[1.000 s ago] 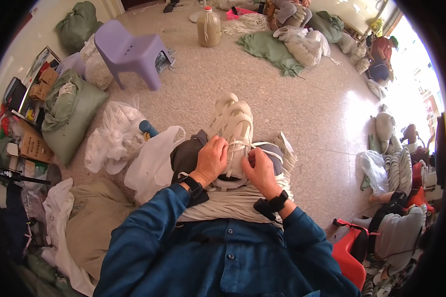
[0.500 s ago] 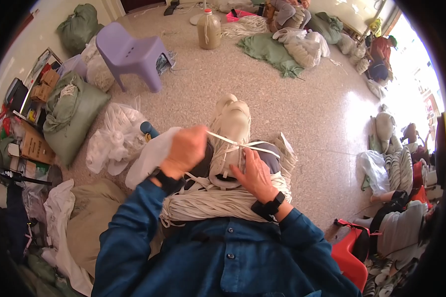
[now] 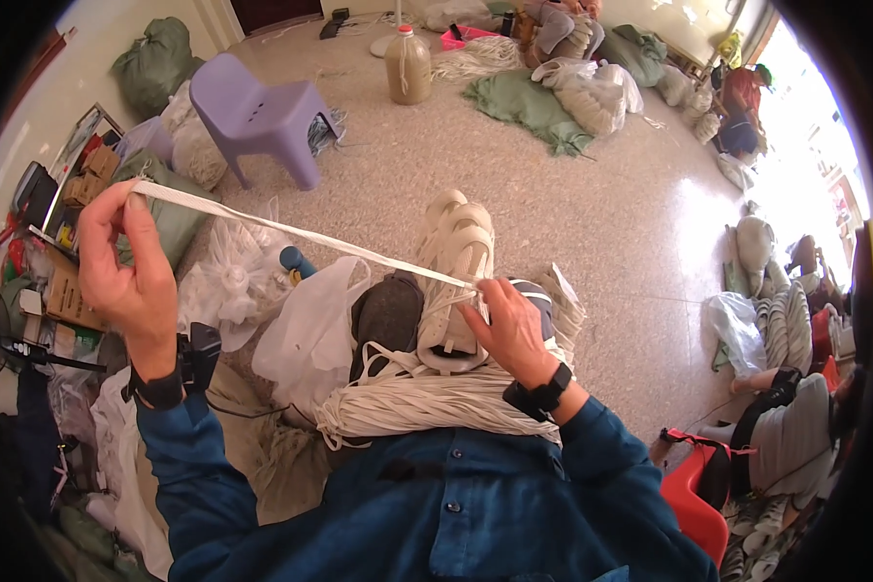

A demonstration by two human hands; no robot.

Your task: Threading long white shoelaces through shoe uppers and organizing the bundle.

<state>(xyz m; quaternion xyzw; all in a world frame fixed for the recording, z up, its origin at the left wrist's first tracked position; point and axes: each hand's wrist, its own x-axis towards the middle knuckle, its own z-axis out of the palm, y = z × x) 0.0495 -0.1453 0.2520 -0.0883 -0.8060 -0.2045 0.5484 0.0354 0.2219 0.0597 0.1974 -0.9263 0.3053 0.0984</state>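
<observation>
A cream shoe (image 3: pixel 446 330) stands in front of me, its heel end toward my lap, with more cream shoe uppers (image 3: pixel 451 218) lined up beyond it. My left hand (image 3: pixel 131 272) is raised far out to the left, pinching the end of a white shoelace (image 3: pixel 306 233). The lace runs taut from there down to the shoe's eyelets. My right hand (image 3: pixel 512 330) lies at the shoe's right side, its thumb and forefinger closed on the lace by the eyelets. A thick bundle of cream laces (image 3: pixel 436 403) lies across my lap.
White plastic bags (image 3: pixel 310 335) and a blue cylinder (image 3: pixel 294 259) lie to the left. A purple chair (image 3: pixel 262 112) and a capped jug (image 3: pixel 407 68) stand farther off. A red stool (image 3: pixel 694 500) is at the right, beside another person. More people sit among sacks at the back.
My left hand has swung from beside the shoe far out to the left, drawing a long stretch of lace taut. My right hand has stayed at the shoe.
</observation>
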